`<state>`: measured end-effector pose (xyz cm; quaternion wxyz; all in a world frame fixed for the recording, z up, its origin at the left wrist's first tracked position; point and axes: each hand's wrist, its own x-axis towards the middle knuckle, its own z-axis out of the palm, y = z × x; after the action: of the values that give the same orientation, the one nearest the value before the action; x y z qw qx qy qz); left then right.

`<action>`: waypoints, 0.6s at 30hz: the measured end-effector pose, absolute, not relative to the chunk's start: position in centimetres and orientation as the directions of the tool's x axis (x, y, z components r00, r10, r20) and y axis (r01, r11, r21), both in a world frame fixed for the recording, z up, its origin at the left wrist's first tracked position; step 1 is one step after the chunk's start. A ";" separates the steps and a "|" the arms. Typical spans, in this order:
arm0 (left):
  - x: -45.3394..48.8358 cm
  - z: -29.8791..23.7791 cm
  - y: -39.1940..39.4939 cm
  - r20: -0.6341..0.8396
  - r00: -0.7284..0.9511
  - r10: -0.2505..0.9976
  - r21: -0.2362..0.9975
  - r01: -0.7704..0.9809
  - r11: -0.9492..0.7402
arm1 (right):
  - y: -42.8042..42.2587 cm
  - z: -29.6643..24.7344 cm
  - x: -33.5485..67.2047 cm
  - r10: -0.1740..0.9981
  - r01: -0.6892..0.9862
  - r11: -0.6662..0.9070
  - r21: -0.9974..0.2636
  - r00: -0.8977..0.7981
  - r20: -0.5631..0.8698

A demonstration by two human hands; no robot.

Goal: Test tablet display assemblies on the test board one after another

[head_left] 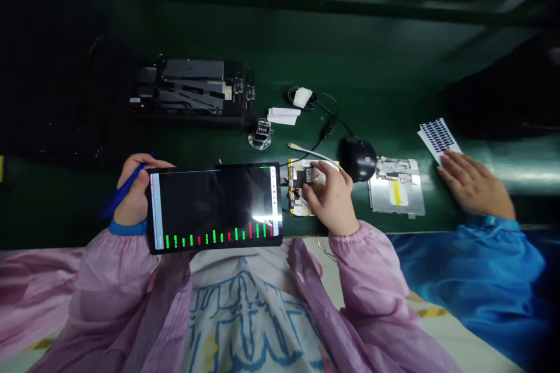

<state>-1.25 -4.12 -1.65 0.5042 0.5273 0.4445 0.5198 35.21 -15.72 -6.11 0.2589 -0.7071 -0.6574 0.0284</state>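
Observation:
My left hand (135,189) is closed at the left edge of a black tablet screen (214,198), which shows a row of green and red bars on black. A blue pen-like tool (125,192) also rests in that hand. Right of the screen, a circuit board with yellow edges (300,204) lies on the bench. My right hand (332,198) bends over it, thumb and fingers pressed on its parts; their exact grip is partly hidden. A white cable with a metal plug (301,148) runs up to the right hand's fingers.
A tally counter (262,133), a coiled black cable (301,97) and a black mouse (359,158) are behind. A metal plate assembly (396,192) lies right. Another person's hand (476,183) touches a label sheet (440,137). Stacked dark device parts (192,90) stand back left.

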 end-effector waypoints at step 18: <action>-1.7 -1.5 -4.6 0.030 0.063 0.998 0.999 -0.044 -0.028 | -14.3 -2.7 35.8 0.945 0.880 0.318 -0.352 -0.326 0.038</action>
<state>-1.66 -4.61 -1.47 0.5191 0.5120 0.4656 0.5016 35.84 -14.25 -2.69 0.1192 -0.5682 -0.8030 0.1348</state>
